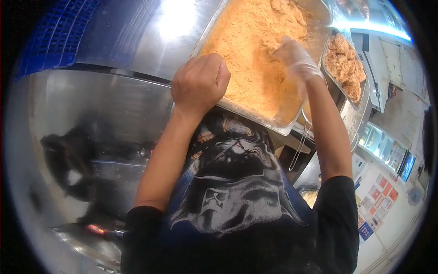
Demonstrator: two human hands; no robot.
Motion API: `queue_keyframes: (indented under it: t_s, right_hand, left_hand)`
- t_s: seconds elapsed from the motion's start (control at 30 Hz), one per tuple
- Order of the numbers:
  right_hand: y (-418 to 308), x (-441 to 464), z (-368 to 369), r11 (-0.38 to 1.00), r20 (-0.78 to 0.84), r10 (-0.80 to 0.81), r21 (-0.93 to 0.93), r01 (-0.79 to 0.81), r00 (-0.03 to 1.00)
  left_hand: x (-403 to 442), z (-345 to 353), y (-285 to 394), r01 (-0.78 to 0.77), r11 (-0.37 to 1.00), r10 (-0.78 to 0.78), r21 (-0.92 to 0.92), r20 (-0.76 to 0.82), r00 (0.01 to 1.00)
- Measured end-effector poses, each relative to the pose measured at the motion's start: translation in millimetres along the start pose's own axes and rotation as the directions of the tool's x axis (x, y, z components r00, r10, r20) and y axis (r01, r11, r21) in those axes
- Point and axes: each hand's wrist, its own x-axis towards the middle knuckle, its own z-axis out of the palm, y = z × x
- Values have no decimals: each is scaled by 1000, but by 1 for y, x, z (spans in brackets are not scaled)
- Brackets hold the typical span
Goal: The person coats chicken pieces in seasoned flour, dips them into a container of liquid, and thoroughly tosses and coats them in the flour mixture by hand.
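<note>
- Right hand point(294, 59): in a thin clear glove, blurred. Fingers point down and in at the flour point(242, 68); cannot tell if they are spread, pressed together or pinching a lump.
- Left hand point(200, 84): bare, curled into a fist, over the near left corner of the big tray point(255, 117). No item shows in it; contact with the rim is unclear.
- Flour: orange, powdery, spread across the big tray, with a darker hollow near the right hand.
- Coated lumps point(287, 13): at the far end of the same tray, beyond the right hand, partly sunk in the flour.
- Small tray point(364, 91): just right of the big one, heaped with coated pieces point(344, 64), rough and orange-brown.
- Wire handle point(299, 148): below the big tray's right corner, between tray and right forearm.
- Left of the big tray: shiny metal surface point(127, 36), blue plastic basket point(54, 32) at its far left.
- Lower left: a small red glow point(96, 228) among dark, blurred shapes.
- Far right: paper sheets point(378, 196) on a pale wall.
</note>
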Motion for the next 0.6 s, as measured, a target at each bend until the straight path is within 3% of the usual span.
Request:
queue_keyframes:
  t_s: [0.07,0.1,0.13,0.17,0.2,0.23,0.3,0.43,0.6]
  right_hand:
    - [-27,-38,-41,995,-14,-57,-84,56,998]
    - [-20,-48,-46,962,-141,-209,-206,178,968]
    - [-17,-53,-48,967,-150,-194,-196,164,969]
    - [-13,-59,-52,759,-25,-270,-620,197,962]
    - [-12,-66,-54,380,126,-275,-896,229,953]
    - [-7,-68,-56,388,115,-276,-895,221,954]
    - [7,-66,-52,664,-138,-521,-686,298,842]
    - [20,-70,-47,543,-18,-442,-801,252,897]
    - [0,-85,-37,755,-286,-583,-535,378,760]
  left_hand:
    - [0,2,0,10,999,-12,32,35,999]
    - [1,2,1,-4,1000,3,22,46,999]
    - [2,1,1,-9,999,8,32,45,999]
    - [1,1,3,-17,999,15,39,47,999]
    - [-1,0,4,-33,999,31,32,62,998]
    - [0,1,3,-33,999,31,31,62,998]
    - [-1,-1,-1,-21,999,18,50,59,998]
    - [-1,1,4,-46,999,45,6,74,996]
    - [0,1,2,-58,998,56,38,60,997]
